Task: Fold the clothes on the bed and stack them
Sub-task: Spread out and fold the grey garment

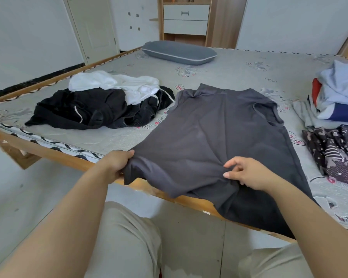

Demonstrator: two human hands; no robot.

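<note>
I see the dark grey t-shirt [219, 133] spread flat on the bed [229, 67], hem hanging over the near wooden rail. Left hand [117, 163] grips the hem's left corner, fingers curled round it. Right hand [247, 173] pinches a fold mid-hem. Black and white clothes pile [100, 103] sits left of it

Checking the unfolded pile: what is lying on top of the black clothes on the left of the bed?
A crumpled white garment lies on the black clothes, covering their far side. A white cord shows across the black fabric. Anything beneath the heap is hidden.
</note>
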